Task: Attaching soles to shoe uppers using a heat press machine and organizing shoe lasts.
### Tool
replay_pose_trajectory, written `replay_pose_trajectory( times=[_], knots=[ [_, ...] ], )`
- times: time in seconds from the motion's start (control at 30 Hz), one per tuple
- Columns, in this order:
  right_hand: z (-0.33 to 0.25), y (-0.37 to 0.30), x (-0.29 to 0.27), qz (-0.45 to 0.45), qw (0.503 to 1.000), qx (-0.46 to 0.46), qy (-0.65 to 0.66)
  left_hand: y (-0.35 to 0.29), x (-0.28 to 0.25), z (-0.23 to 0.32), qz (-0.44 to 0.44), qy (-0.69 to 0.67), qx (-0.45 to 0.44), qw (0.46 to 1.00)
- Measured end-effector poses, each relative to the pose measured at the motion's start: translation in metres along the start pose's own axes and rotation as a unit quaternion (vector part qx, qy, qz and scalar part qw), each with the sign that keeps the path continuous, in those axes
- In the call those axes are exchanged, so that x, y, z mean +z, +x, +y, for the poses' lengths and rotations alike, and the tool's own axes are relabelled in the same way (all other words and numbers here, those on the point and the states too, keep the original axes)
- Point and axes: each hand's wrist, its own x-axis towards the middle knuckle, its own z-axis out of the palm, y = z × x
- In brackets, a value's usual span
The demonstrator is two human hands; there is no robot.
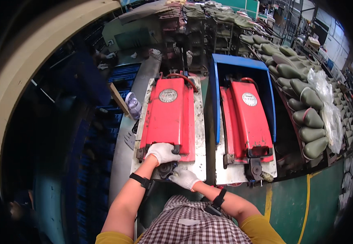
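Two red machine covers stand side by side. On the left machine's red cover (169, 118), a round dial sits near the far end and a black handle (176, 149) at the near end. My left hand (163, 153), in a white knit glove, is closed over that handle. Just below, a dark round latch part (166, 169) juts from the machine's front. My right hand (184, 179), gloved alike, is beside it with curled fingers closed at its right side; what they grip is hidden. Both wrists wear black straps.
The right machine's red cover (247, 114) sits inside a blue metal hood (241, 61). Racks of olive-green boots (302, 97) line the right side, with clear plastic (325, 105) over some. A lilac shoe (133, 105) rests on the metal bench at left. Another person's gloved hands (104, 61) show far left.
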Motion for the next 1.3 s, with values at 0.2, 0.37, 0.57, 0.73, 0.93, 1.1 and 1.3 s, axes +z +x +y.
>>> replay_pose_trajectory(
  times=[0.2, 0.37, 0.57, 0.73, 0.93, 1.1, 1.3],
  knots=[
    [0.004, 0.004, 0.006, -0.012, 0.999, 0.019, 0.028, -0.004, -0.008, 0.002, -0.023, -0.029, -0.035, 0.999],
    [-0.002, 0.005, 0.007, -0.002, 0.999, 0.026, 0.038, -0.004, -0.005, -0.006, -0.021, -0.028, -0.03, 0.999],
    [0.012, 0.01, 0.015, 0.034, 0.998, -0.002, 0.048, -0.006, -0.013, 0.001, -0.026, -0.026, -0.028, 0.999],
    [0.017, 0.013, 0.016, 0.01, 0.996, -0.01, 0.083, -0.003, -0.012, 0.0, -0.024, -0.017, -0.033, 0.999],
    [0.016, 0.013, 0.015, 0.003, 0.992, -0.004, 0.123, -0.004, -0.01, -0.002, -0.005, -0.019, -0.028, 0.999],
    [0.019, 0.014, 0.019, 0.021, 0.991, -0.023, 0.132, -0.004, -0.008, -0.003, -0.004, -0.015, -0.02, 1.0],
    [0.016, 0.013, 0.017, 0.02, 0.991, -0.014, 0.135, -0.005, -0.009, -0.004, -0.004, -0.024, -0.028, 0.999]
  ],
)
